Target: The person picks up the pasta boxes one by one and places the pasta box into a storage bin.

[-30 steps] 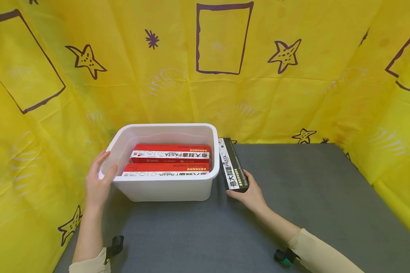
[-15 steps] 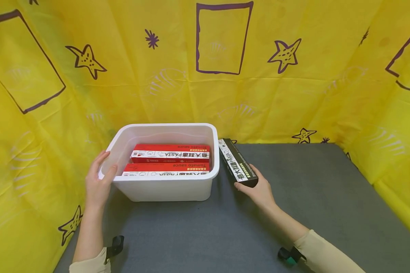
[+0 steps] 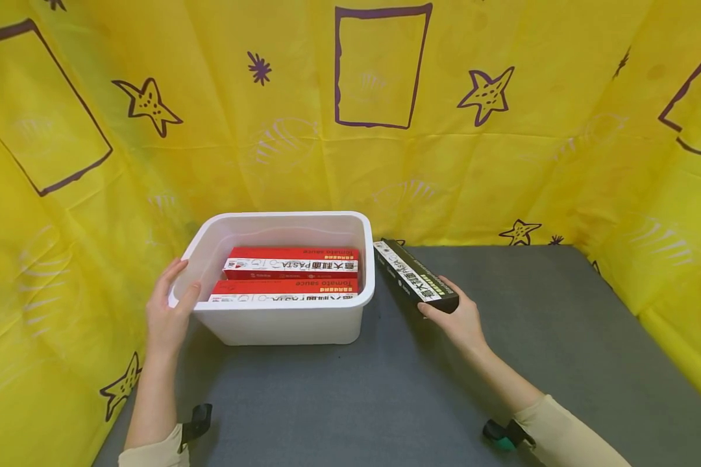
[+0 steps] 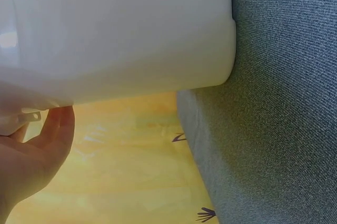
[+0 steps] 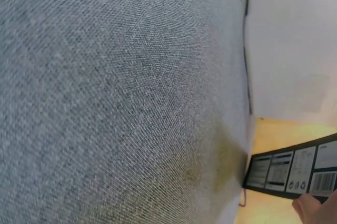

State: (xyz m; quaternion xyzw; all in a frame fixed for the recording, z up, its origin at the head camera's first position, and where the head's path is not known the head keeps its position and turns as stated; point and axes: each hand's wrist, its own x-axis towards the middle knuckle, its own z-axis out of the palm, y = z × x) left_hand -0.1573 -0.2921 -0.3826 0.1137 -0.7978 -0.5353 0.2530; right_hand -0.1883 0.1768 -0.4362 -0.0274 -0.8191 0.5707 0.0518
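A white plastic bin (image 3: 280, 324) stands on the grey cloth, and my left hand (image 3: 174, 305) grips its left rim, thumb inside. In the left wrist view the fingers (image 4: 62, 129) curl under the rim on the bin's outer side. My right hand (image 3: 458, 321) holds the near end of a black pasta box (image 3: 416, 275) between thumb and fingers. That box slants at the right of the bin, its far end low by the bin's back right and its near end raised. Inside the bin lie two red pasta boxes (image 3: 292, 263) marked "Tomato sauce", one behind the other.
Yellow printed cloth (image 3: 380, 168) hangs at the back and both sides. The grey cloth-covered table (image 3: 549, 337) extends to the right and in front of the bin. A dark wrist mount (image 3: 197, 421) sits on each forearm.
My right hand has moved to the right and slightly away from me, swinging the black pasta box's near end away from the bin and up. The left hand and bin stay put.
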